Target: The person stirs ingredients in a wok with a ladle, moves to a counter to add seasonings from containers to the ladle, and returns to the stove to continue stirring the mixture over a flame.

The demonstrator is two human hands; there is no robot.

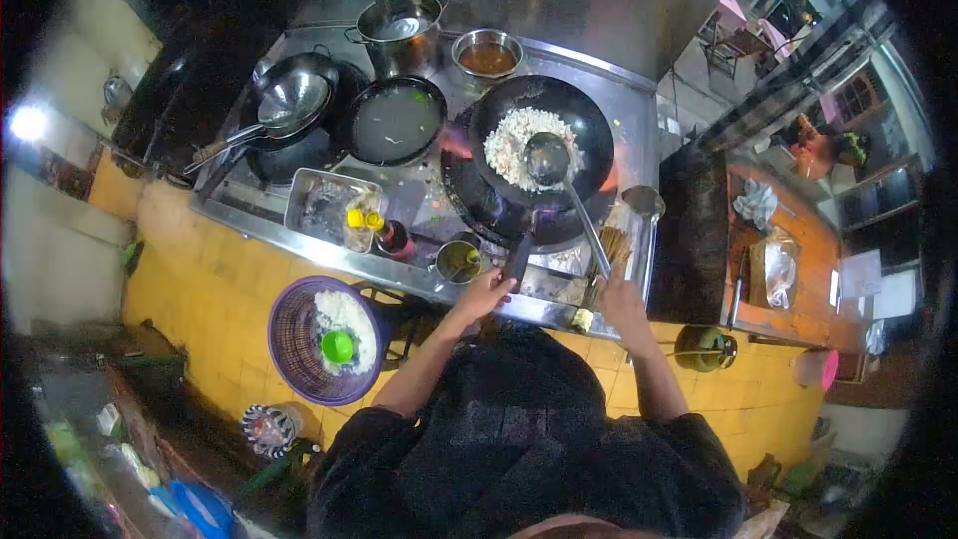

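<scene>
A black wok [589, 120] holding white rice [517, 130] sits over the burner, with an orange-pink glow beside it. My left hand [483, 296] is closed at the dark wok handle [518, 262]. In my right hand [621, 301] is the long handle of a metal ladle [547, 159], whose bowl rests in the rice. A bundle of thin sticks [611, 252] lies close to my right hand. Just above my left hand stands a metal cup [458, 262] with something greenish inside.
Left on the stove are a dark pan of liquid [397, 122], a strainer [293, 103], a tall pot [401, 48] and a metal tray [309, 210]. Behind is a bowl of brown liquid [487, 57]. Sauce bottles [395, 239] stand near the edge; below is a purple basket [289, 337].
</scene>
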